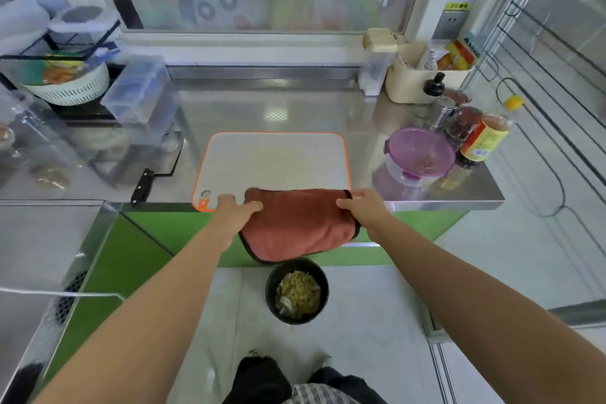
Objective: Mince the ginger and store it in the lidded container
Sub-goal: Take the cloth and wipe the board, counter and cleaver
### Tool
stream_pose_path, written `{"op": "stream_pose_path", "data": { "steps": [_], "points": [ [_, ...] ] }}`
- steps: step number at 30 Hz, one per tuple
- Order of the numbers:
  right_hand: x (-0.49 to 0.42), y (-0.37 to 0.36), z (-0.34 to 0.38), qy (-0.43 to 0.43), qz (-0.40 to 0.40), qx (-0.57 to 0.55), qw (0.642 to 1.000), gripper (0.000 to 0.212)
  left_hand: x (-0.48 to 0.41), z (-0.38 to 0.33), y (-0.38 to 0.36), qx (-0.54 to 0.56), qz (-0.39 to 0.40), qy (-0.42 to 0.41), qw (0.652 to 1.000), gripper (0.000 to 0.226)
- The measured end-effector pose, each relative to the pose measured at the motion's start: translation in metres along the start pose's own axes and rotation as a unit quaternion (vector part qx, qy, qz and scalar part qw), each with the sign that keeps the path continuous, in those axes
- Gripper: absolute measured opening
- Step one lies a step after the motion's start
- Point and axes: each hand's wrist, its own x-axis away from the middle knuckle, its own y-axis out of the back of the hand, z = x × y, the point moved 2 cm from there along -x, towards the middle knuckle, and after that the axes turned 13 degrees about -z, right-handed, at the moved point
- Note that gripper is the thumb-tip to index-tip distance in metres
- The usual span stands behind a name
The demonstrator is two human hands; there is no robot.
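The left hand [234, 207] grips the left edge of a reddish-brown cloth [295, 223], thumb on top and fingers curled at its corner. The right hand [364, 207] grips the opposite edge in the same way. The cloth lies across the near edge of a white cutting board [278, 161] with an orange rim and hangs down over the front of the steel counter [229, 108]. To the right of the board, apart from it, stands the purple lidded container [418, 154]; its clasped translucent lid is on, and pale brownish minced ginger [423, 163] shows inside. Sauce bottles [482, 138] crowd just behind it. Left of the board a black-handled knife [142, 188] lies on the counter. On the floor below the cloth sits a black bin [296, 290] holding yellowish scraps.
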Motion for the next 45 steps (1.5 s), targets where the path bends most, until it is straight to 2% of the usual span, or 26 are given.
{"op": "stream_pose_path", "data": {
  "steps": [2, 3, 6, 9, 11, 15, 17, 19, 21, 23, 24, 26, 27, 28, 30, 31, 33, 35, 36, 38, 41, 43, 45],
  "points": [
    [0.007, 0.009, -0.007, 0.021, -0.039, -0.027, 0.999, 0.040, 0.013, 0.011, -0.003, -0.046, 0.130, 0.039, 0.990, 0.093],
    [0.011, 0.013, -0.011, 0.037, -0.046, -0.036, 0.998, 0.039, 0.016, 0.015, -0.004, -0.065, 0.147, 0.016, 0.987, 0.090],
    [0.017, 0.015, -0.021, 0.079, -0.047, -0.040, 0.995, 0.026, 0.015, 0.027, -0.004, -0.069, 0.025, -0.120, 0.990, 0.059],
    [0.023, 0.010, -0.028, 0.103, -0.033, 0.004, 0.994, 0.033, 0.016, 0.033, -0.010, -0.168, 0.037, -0.225, 0.959, 0.031],
    [0.025, 0.009, -0.029, 0.097, -0.052, 0.011, 0.994, 0.033, 0.013, 0.033, -0.009, -0.191, 0.009, -0.249, 0.949, 0.024],
    [0.025, 0.006, -0.031, 0.090, -0.081, 0.034, 0.992, 0.034, 0.009, 0.032, -0.008, -0.211, 0.036, -0.240, 0.947, 0.018],
    [0.027, 0.004, -0.032, 0.071, -0.040, 0.040, 0.996, 0.032, 0.006, 0.034, -0.007, -0.221, 0.036, -0.219, 0.950, 0.012],
    [0.036, -0.005, -0.032, 0.063, 0.036, 0.064, 0.995, 0.036, 0.008, 0.035, -0.008, -0.247, 0.072, -0.217, 0.941, 0.005],
    [0.042, -0.016, -0.033, 0.085, 0.102, 0.108, 0.985, 0.044, 0.014, 0.033, -0.013, -0.295, 0.083, -0.258, 0.916, 0.006],
    [0.043, -0.024, -0.034, 0.123, 0.104, 0.145, 0.976, 0.042, 0.017, 0.030, -0.014, -0.324, 0.048, -0.320, 0.889, 0.008],
    [0.040, -0.022, -0.033, 0.137, 0.062, 0.143, 0.978, 0.039, 0.014, 0.031, -0.010, -0.320, 0.006, -0.329, 0.888, 0.012],
    [0.030, -0.006, -0.032, 0.134, -0.067, 0.108, 0.983, 0.034, 0.004, 0.033, 0.006, -0.268, -0.097, -0.300, 0.910, 0.019],
    [0.025, 0.001, -0.032, 0.128, -0.110, 0.092, 0.981, 0.033, -0.002, 0.035, 0.011, -0.257, -0.112, -0.281, 0.918, 0.018],
    [0.023, 0.002, -0.031, 0.128, -0.114, 0.088, 0.981, 0.033, -0.003, 0.035, 0.011, -0.262, -0.084, -0.279, 0.920, 0.013],
    [0.029, -0.010, -0.027, 0.136, -0.033, 0.106, 0.984, 0.033, 0.007, 0.029, 0.000, -0.300, 0.017, -0.313, 0.901, 0.017],
    [0.032, -0.020, -0.027, 0.140, 0.010, 0.117, 0.983, 0.033, 0.013, 0.028, -0.006, -0.301, 0.031, -0.321, 0.897, 0.019],
    [0.034, -0.028, -0.026, 0.141, 0.002, 0.114, 0.984, 0.031, 0.013, 0.029, -0.006, -0.274, -0.042, -0.308, 0.910, 0.012],
    [0.026, -0.015, -0.027, 0.115, -0.085, 0.086, 0.986, 0.028, 0.000, 0.038, 0.009, -0.227, -0.145, -0.243, 0.932, 0.020],
    [0.023, -0.006, -0.029, 0.103, -0.120, 0.075, 0.985, 0.027, -0.006, 0.043, 0.015, -0.223, -0.160, -0.223, 0.935, 0.022],
    [0.019, 0.001, -0.030, 0.093, -0.137, 0.065, 0.984, 0.027, -0.011, 0.045, 0.016, -0.222, -0.140, -0.227, 0.938, 0.022],
    [0.021, -0.011, -0.027, 0.074, -0.061, 0.071, 0.993, 0.035, -0.004, 0.039, 0.005, -0.203, -0.100, -0.258, 0.939, 0.017],
    [0.019, -0.013, -0.029, 0.073, -0.006, 0.150, 0.986, 0.038, -0.005, 0.037, 0.002, -0.214, -0.104, -0.272, 0.933, 0.017],
    [0.016, -0.006, -0.030, 0.096, -0.019, 0.221, 0.970, 0.024, -0.009, 0.036, 0.005, -0.189, -0.096, -0.254, 0.944, 0.016]
  ]
}}
